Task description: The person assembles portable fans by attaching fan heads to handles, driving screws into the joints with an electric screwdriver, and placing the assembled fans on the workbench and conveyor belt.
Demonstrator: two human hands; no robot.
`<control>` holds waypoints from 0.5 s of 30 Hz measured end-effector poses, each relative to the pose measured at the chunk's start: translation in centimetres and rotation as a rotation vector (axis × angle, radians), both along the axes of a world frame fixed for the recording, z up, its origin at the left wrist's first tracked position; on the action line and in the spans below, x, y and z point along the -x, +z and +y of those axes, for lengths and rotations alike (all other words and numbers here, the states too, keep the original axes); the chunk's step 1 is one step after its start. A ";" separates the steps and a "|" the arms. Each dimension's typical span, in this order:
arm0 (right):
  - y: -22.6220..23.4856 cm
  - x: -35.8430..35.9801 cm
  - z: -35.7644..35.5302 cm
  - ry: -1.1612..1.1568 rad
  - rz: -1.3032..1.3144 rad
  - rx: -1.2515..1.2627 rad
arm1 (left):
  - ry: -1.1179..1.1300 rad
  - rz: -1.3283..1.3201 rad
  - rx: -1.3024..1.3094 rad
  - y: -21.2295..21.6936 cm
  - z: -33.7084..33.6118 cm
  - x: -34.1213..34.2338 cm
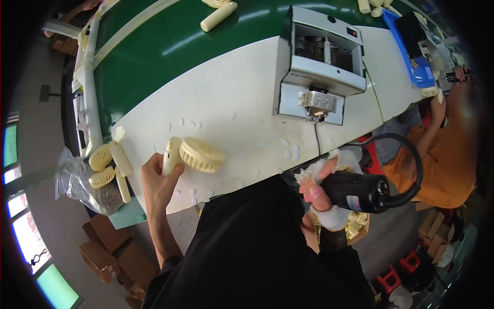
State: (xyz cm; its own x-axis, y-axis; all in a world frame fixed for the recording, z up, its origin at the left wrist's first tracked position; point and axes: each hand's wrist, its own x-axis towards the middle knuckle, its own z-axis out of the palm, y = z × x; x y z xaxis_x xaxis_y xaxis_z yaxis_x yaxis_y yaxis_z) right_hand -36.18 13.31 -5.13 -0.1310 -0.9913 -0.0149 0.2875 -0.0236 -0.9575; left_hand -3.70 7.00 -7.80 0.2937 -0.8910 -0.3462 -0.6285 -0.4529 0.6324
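My left hand (158,177) grips the handle of a cream handheld fan (201,155) above the white tabletop, its round slatted head pointing right. In my right hand (320,194), which wears a pale, frayed glove with bare fingertips, is a black electric screwdriver (357,191). A thick cable loops out of its rear end. The tool's tip is hidden by the hand and apart from the fan. Small white curved pieces (287,154) lie scattered on the table near both hands.
A grey screw feeder (324,62) stands at the table's far side. Several cream fans (110,162) lie at the left beside a plastic bag (77,180). Beyond runs a green conveyor belt (170,51). A blue tray (424,72) and a person in orange (432,165) are at the right.
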 end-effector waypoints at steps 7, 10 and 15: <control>2.0 0.0 -2.8 0.246 0.255 -0.156 | -0.517 0.548 0.227 5.8 -0.2 7.5; 1.9 1.0 -2.8 0.163 0.219 -0.227 | -0.699 0.794 0.273 6.4 -0.6 8.7; 1.5 2.7 -1.7 0.103 -0.446 -0.369 | -0.872 0.833 0.362 5.9 -0.7 11.5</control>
